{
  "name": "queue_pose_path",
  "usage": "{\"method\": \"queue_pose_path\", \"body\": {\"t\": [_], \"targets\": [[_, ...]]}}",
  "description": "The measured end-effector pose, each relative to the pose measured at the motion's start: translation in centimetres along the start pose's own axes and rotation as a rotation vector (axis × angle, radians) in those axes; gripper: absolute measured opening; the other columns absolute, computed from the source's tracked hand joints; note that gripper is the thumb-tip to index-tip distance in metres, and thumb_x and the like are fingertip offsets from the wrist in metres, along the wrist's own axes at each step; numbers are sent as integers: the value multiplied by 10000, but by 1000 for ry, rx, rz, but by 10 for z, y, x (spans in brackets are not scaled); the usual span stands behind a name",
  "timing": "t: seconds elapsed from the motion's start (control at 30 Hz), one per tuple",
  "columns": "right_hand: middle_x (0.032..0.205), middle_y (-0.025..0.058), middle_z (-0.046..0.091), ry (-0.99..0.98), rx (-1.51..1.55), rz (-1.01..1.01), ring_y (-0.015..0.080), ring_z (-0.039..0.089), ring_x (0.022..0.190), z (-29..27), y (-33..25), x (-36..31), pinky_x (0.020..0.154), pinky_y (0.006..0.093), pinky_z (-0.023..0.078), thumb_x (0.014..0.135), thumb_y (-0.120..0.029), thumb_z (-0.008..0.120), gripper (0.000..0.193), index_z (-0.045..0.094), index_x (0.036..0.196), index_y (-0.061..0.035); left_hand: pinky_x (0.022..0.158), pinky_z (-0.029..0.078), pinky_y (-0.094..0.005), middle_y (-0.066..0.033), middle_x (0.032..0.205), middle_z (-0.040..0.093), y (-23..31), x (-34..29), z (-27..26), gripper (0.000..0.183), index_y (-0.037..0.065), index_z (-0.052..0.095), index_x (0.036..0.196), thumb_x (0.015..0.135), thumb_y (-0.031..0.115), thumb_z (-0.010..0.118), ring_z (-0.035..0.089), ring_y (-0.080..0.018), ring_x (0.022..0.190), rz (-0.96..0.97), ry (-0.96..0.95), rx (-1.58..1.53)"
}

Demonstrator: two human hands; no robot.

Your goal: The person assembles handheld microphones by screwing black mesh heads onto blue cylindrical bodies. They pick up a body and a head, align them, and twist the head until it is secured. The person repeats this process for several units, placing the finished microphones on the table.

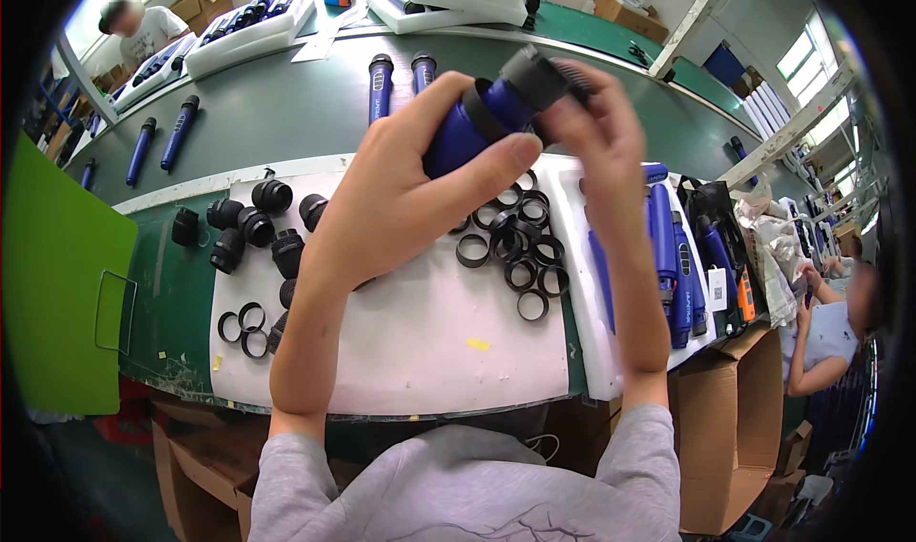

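My left hand [410, 156] is wrapped round a blue flashlight-shaped tube [465, 134], raised over the bench and tilted up to the right. A black ring encircles the tube, and a black head [532, 76] forms its upper end. Against that end, the fingers of my right hand [601, 127] are closed on a dark ridged cap [571, 77], partly hidden and smeared by motion. Below my hands lie several loose black rings [520, 232] on the white sheet [458, 370]. Several black ridged caps [256, 225] are scattered left of my left forearm, near three more rings [251, 317].
To the right, a white foam tray [599, 356] holds several blue tubes. More tubes [180, 132] stand or lie on the dark rear bench [277, 89], with foam trays behind. A green panel [62, 284] rises at left. Cardboard boxes [711, 427] sit below; other people are nearby.
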State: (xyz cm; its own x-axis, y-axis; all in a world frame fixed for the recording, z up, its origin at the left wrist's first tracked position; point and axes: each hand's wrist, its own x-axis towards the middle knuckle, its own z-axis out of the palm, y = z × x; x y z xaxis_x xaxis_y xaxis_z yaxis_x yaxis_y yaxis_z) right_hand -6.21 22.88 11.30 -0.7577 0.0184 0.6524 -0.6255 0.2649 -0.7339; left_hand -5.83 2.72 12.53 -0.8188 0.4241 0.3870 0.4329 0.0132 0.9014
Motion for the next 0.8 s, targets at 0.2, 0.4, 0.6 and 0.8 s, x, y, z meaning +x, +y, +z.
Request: {"method": "queue_pose_path", "body": {"t": [0.2,0.4,0.6,0.8], "targets": [[1230,261,640,-90,450,5,301,630,1186,-30,-10,11,1059,384,456,1026,-363,520,518,494,1330,55,478,401,-210,16,702,552,-4,2,11,429,47,556,1220,917,305,714,505,-41,524,60,-45,87],[1222,268,646,-179,335,5,291,660,1133,-10,-11,0,976,385,526,995,-354,597,497,516,1307,24,484,396,-212,19,677,559,-4,1,13,441,49,550,1207,890,289,740,514,-40,536,5,-55,159],[1248,275,629,-156,426,27,294,651,1148,-3,-9,-3,997,391,513,982,-414,609,567,478,1310,29,541,414,-235,-2,708,601,1,2,13,464,33,555,1182,856,288,766,523,-49,602,25,-23,211],[1118,138,681,-131,347,-10,185,640,1081,-4,-12,-3,932,310,518,911,-193,748,486,516,1264,47,581,445,-234,-15,744,639,-3,4,13,448,36,588,1144,827,273,798,551,-54,640,18,16,225]]}}
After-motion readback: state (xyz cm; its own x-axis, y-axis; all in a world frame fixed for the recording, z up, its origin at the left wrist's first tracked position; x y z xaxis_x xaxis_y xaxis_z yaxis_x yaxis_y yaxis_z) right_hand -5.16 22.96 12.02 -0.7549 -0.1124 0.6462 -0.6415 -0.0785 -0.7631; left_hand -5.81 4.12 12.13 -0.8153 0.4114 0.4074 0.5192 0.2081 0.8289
